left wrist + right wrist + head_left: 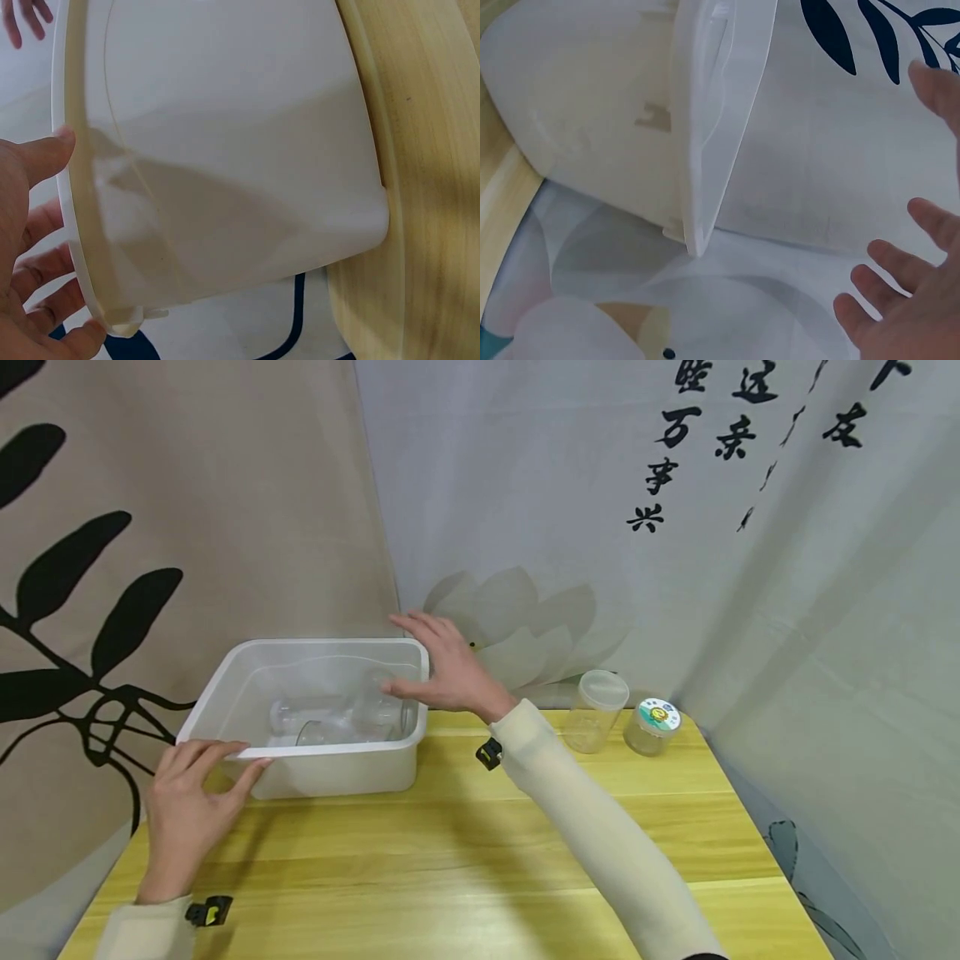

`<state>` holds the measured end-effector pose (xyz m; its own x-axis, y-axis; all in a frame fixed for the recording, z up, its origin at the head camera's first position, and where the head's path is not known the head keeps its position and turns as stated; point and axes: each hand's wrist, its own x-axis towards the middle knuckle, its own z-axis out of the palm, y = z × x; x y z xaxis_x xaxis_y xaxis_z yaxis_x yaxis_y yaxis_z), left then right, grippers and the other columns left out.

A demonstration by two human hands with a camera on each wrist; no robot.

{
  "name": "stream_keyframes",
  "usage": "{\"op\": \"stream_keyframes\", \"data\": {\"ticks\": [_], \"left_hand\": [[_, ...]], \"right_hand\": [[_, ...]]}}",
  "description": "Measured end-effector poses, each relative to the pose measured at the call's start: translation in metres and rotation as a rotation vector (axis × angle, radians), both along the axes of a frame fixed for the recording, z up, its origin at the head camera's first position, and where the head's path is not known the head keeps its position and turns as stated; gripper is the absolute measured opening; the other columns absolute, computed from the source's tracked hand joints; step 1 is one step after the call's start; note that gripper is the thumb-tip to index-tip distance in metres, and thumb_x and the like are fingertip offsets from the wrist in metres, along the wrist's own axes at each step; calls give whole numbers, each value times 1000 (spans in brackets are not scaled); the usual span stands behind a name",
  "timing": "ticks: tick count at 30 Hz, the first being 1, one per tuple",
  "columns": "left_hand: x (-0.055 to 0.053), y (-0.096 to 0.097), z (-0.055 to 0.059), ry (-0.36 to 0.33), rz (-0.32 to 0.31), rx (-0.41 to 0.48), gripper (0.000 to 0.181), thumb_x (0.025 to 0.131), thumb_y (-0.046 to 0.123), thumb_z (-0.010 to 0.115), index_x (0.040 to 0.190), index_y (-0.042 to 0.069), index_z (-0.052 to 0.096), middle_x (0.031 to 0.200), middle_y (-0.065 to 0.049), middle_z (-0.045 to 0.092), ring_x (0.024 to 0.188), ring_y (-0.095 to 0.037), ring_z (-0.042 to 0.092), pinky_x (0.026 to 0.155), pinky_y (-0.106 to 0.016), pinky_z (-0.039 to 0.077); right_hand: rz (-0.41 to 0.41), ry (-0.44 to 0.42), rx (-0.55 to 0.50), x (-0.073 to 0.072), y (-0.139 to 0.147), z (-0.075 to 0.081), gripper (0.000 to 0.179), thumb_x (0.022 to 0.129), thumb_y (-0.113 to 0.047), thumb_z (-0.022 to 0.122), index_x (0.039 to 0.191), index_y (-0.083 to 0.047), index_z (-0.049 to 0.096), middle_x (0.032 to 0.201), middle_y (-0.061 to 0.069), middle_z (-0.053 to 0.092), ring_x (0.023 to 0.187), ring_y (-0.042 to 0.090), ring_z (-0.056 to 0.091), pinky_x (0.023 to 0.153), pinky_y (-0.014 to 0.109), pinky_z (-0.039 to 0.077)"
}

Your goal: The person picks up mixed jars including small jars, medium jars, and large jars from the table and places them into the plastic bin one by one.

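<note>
A white plastic bin (337,772) stands at the back left of the wooden table, with clear jars (360,718) inside; how many is hard to tell. At the bin's near left corner, my left hand (191,797) holds the rim, thumb on the outer lip and fingers across it. The left wrist view shows this thumb (49,154) at the rim. My right hand (453,672) is at the far right corner, fingers spread and nothing held. In the right wrist view, its fingers (892,266) are apart from the bin's rim.
To the right of the bin stand a tall clear jar (588,727) with a translucent lid and a short clear jar (648,735) with a printed label on its lid. Fabric curtains (525,485) with leaf prints and black characters hang behind the table (420,877).
</note>
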<state>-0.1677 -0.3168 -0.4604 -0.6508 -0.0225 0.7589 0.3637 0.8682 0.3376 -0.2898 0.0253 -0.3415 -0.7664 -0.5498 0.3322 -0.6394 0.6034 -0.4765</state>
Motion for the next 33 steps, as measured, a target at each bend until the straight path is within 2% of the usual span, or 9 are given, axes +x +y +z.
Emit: {"op": "stream_keyframes", "data": {"ticks": [11, 17, 33], "left_hand": [[1, 0, 1, -24, 16, -2, 43, 65, 13, 94, 101, -3, 75, 97, -22, 68, 90, -39, 54, 78, -39, 36], [1, 0, 1, -26, 20, -4, 43, 66, 14, 94, 101, -2, 75, 98, -22, 68, 90, -39, 54, 77, -40, 36], [2, 0, 0, -25, 23, -7, 43, 65, 13, 94, 100, -3, 75, 97, -22, 67, 89, -39, 54, 76, -38, 35]], "right_hand": [[-41, 104, 16, 4, 25, -4, 98, 81, -58, 81, 160, -26, 33, 171, 4, 24, 156, 27, 21, 123, 54, 29], [-89, 132, 35, 7, 37, -8, 99, 81, -60, 80, 161, -28, 30, 171, 4, 22, 158, 31, 18, 125, 57, 23], [-187, 143, -14, 17, 74, -24, 102, 79, -60, 81, 162, -31, 28, 172, 5, 19, 159, 33, 15, 125, 62, 19]]}}
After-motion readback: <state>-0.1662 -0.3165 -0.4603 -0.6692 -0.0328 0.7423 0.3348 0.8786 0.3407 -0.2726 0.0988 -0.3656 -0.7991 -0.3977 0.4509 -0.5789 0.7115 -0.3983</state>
